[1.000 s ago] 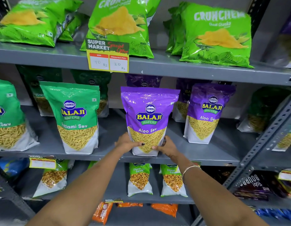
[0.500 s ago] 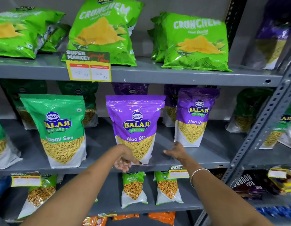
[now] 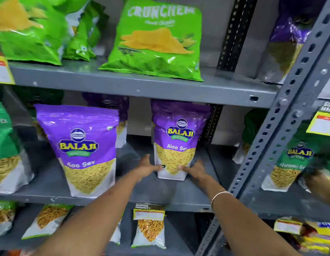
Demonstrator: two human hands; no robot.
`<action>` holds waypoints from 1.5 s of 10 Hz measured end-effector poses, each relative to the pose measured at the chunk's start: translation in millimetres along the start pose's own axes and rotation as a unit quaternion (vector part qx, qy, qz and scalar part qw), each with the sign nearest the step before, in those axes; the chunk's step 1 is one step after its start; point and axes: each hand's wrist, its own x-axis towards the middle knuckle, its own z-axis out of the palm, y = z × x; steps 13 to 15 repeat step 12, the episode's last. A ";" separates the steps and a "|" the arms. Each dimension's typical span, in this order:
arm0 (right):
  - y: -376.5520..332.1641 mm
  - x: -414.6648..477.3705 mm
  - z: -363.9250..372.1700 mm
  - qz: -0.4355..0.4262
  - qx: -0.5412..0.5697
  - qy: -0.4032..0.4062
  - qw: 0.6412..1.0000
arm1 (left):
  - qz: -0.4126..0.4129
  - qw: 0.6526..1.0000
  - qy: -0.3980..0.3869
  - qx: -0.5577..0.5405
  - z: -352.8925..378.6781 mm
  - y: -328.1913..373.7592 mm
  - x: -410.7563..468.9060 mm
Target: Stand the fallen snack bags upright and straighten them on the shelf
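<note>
- Grey metal shelving (image 3: pixel 142 89) in stacked tiers fills the view.
- A perforated slotted upright (image 3: pixel 282 126) leans diagonally across the right side.
- A pale grey back wall (image 3: pixel 212 30) stands behind.
- Yellow price tag (image 3: pixel 148 213) hangs on a shelf edge.
- Even indoor light.

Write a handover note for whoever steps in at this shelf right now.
Left hand and right hand: both clasp the base of the right-hand purple Aloo Sev bag on the middle shelf.
Done: that bag stands upright; the left purple Aloo Sev bag stands upright near the shelf's front edge.
Left: square the held bag in line with its neighbour, then check the green Crunchem bag leaning back on the top shelf, and the blurred bags further right.
</note>
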 end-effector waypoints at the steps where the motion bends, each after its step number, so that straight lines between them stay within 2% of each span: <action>1: 24.8 34.0 4.8 -0.037 0.058 -0.065 0.996 | 0.004 0.995 0.034 -0.098 19.6 3.4 5.4; 2: 18.7 16.5 0.3 -0.051 0.068 -0.083 0.993 | -0.005 0.992 0.072 -0.103 25.6 -4.3 8.5; 3: -1.0 -27.7 -11.9 -0.045 0.058 -0.089 0.993 | -0.015 0.995 0.055 -0.078 33.8 -42.3 33.3; 4: -1.3 -44.9 -17.9 -0.040 0.049 -0.091 0.994 | -0.020 0.997 0.057 -0.037 36.4 -48.4 23.8; 6: 43.1 -33.6 -15.0 -0.064 0.035 -0.102 0.992 | -0.029 0.997 0.050 0.050 35.6 -58.6 7.8; 7: 33.4 -59.1 -20.9 -0.081 0.047 -0.102 0.990 | -0.036 0.997 0.040 0.052 35.5 -83.7 28.5; 9: 15.8 -88.1 -21.7 -0.067 0.043 -0.092 0.993 | -0.036 0.996 0.023 0.072 33.8 -78.2 13.3; 10: 13.7 -89.9 -22.1 -0.077 0.039 -0.087 0.992 | -0.023 0.995 0.032 0.089 31.0 -36.5 -41.0; 11: -18.2 -118.1 -17.5 -0.142 -0.051 0.028 0.988 | 0.029 0.970 0.174 0.165 28.7 2.8 -92.6; 12: -36.1 -131.8 -15.7 -0.268 -0.130 0.147 0.943 | 0.164 0.903 0.334 0.214 20.2 6.6 -105.1; 15: -36.1 -131.8 -15.7 -0.268 -0.130 0.147 0.943 | 0.164 0.903 0.334 0.214 20.2 6.6 -105.1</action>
